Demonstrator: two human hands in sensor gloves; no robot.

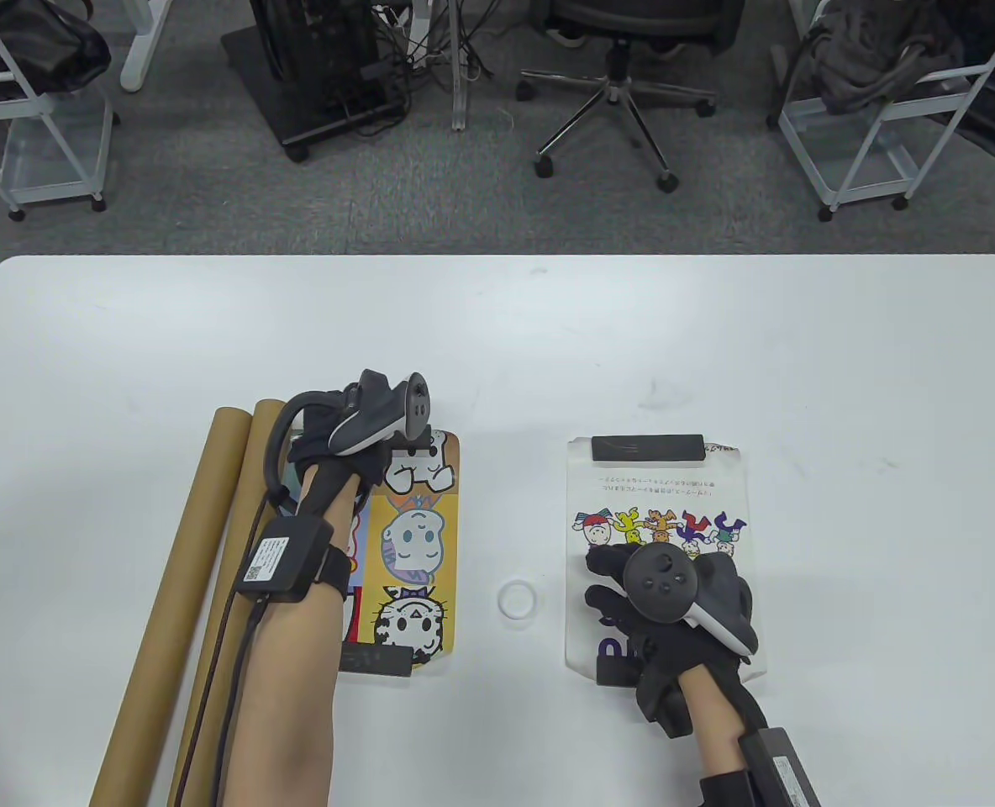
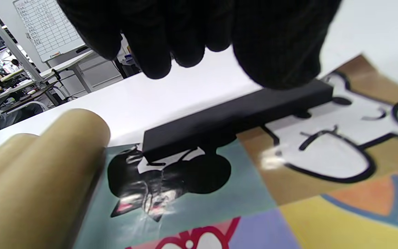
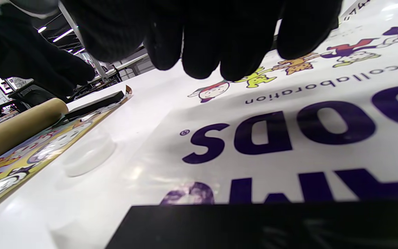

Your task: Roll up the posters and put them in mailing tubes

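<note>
Two brown mailing tubes [image 1: 174,588] [image 2: 43,173] lie side by side at the left. Beside them a colourful cartoon poster [image 1: 418,546] lies flat, with a black bar [image 2: 233,117] across its far end. My left hand [image 1: 329,445] [image 2: 219,69] hovers over that bar, thumb at its right end and fingers hanging beyond it; whether they pinch it is unclear. A white poster [image 1: 657,496] lies flat at the right, held by a black bar [image 1: 647,447] at its far end. My right hand [image 1: 611,588] [image 3: 202,58] sits over its near part, fingers loosely curled and holding nothing.
A clear plastic ring [image 1: 518,601] [image 3: 88,152] lies between the posters. More black bars weigh down the near ends of the colourful poster [image 1: 380,660] and the white one [image 1: 615,670]. Beyond the table's far edge stand an office chair [image 1: 623,76] and wire carts [image 1: 876,126].
</note>
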